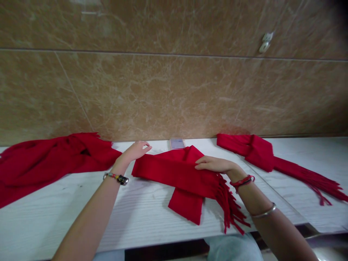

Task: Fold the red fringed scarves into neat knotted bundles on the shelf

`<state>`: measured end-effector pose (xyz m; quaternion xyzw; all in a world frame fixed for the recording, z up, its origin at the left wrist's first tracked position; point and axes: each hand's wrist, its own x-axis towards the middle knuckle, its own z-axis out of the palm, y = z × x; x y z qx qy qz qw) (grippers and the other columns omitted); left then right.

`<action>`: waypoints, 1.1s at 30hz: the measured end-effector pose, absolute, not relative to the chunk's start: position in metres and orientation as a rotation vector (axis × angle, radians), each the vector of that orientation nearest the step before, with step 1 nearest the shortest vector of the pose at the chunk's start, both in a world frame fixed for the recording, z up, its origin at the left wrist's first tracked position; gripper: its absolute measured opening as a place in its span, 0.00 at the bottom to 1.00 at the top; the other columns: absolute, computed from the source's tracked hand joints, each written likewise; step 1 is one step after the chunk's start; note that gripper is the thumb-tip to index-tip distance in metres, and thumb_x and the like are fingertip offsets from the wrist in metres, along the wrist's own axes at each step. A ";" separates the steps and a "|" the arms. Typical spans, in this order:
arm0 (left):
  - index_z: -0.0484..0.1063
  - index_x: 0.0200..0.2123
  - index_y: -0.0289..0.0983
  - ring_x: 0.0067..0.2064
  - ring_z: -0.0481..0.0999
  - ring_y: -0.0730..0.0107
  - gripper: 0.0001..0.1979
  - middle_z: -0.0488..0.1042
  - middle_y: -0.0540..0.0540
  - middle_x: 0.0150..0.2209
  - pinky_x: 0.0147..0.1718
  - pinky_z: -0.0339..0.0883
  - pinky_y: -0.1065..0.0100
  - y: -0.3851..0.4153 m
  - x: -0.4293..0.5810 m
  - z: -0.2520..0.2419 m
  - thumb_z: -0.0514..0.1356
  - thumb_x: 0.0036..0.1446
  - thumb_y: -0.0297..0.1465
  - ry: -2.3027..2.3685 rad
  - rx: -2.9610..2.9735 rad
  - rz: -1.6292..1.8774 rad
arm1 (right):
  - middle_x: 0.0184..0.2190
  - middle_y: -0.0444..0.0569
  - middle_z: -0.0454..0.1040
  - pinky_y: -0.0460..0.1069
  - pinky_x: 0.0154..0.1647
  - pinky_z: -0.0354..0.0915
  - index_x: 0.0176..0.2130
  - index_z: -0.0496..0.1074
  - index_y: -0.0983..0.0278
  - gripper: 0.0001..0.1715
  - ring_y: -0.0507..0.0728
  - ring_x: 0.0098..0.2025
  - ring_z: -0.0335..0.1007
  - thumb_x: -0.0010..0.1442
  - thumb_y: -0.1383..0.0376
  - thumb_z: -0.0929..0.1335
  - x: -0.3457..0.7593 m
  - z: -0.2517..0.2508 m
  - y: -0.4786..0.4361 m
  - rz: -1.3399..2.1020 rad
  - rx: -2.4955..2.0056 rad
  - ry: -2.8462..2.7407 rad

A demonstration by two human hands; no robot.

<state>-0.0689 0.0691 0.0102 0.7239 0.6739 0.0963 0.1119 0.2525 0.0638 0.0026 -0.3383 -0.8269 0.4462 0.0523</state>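
Observation:
A folded red fringed scarf point(176, 170) lies crosswise on the white table point(141, 210) in front of me. My left hand point(136, 150) rests at the scarf's left end, fingers stretched out towards it. My right hand point(214, 164) lies flat on the scarf's right part, fingers extended and pressing the cloth, just above the fringe point(230, 206). One folded end point(187, 204) points towards the near table edge. A beaded bracelet is on my left wrist; a red cord and a metal bangle are on my right arm.
A loose pile of red scarves point(46, 163) lies at the left. Another tied red scarf point(261, 154) with long fringe lies at the right. A small blurred card point(177, 143) leans at the brown marble wall point(174, 90). A second table surface point(320, 163) adjoins at the right.

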 end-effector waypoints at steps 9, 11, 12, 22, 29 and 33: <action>0.73 0.28 0.33 0.32 0.71 0.66 0.16 0.75 0.45 0.30 0.27 0.62 0.72 0.096 -0.069 0.000 0.58 0.38 0.38 1.811 1.860 0.147 | 0.17 0.37 0.51 0.44 0.20 0.45 0.19 0.58 0.65 0.15 0.46 0.20 0.46 0.51 0.59 0.61 0.273 -0.005 0.085 1.047 -1.056 -2.835; 0.73 0.30 0.33 0.30 0.70 0.67 0.18 0.75 0.45 0.29 0.25 0.61 0.72 0.095 -0.073 0.001 0.57 0.39 0.41 1.820 1.815 0.154 | 0.18 0.39 0.55 0.44 0.21 0.48 0.22 0.63 0.66 0.15 0.47 0.21 0.49 0.51 0.58 0.62 0.272 -0.007 0.086 1.008 -1.061 -2.820; 0.73 0.31 0.34 0.30 0.70 0.67 0.19 0.74 0.46 0.30 0.25 0.61 0.72 0.094 -0.074 0.002 0.57 0.38 0.41 1.815 1.799 0.152 | 0.20 0.39 0.58 0.44 0.22 0.50 0.24 0.65 0.66 0.14 0.47 0.22 0.51 0.52 0.58 0.62 0.271 -0.008 0.086 0.989 -1.059 -2.811; 0.71 0.31 0.33 0.35 0.70 0.62 0.16 0.72 0.46 0.27 0.30 0.62 0.69 0.098 -0.103 0.004 0.57 0.38 0.37 1.999 1.708 0.532 | 0.33 0.49 0.74 0.47 0.37 0.60 0.34 0.72 0.66 0.15 0.54 0.33 0.67 0.56 0.59 0.62 0.258 -0.009 0.086 0.567 -1.090 -2.571; 0.65 0.46 0.40 0.46 0.68 0.65 0.27 0.67 0.45 0.50 0.38 0.64 0.69 0.071 -0.110 -0.003 0.47 0.50 0.50 1.776 1.634 0.801 | 0.40 0.51 0.73 0.49 0.42 0.62 0.43 0.68 0.65 0.16 0.55 0.39 0.68 0.54 0.62 0.64 0.270 -0.024 0.098 0.591 -1.159 -2.548; 0.71 0.36 0.37 0.44 0.69 0.61 0.25 0.73 0.45 0.42 0.42 0.62 0.68 0.065 -0.118 -0.011 0.56 0.42 0.50 1.610 1.818 0.665 | 0.38 0.51 0.72 0.48 0.37 0.65 0.50 0.62 0.65 0.23 0.53 0.36 0.68 0.53 0.64 0.63 0.280 -0.027 0.102 0.756 -1.225 -2.434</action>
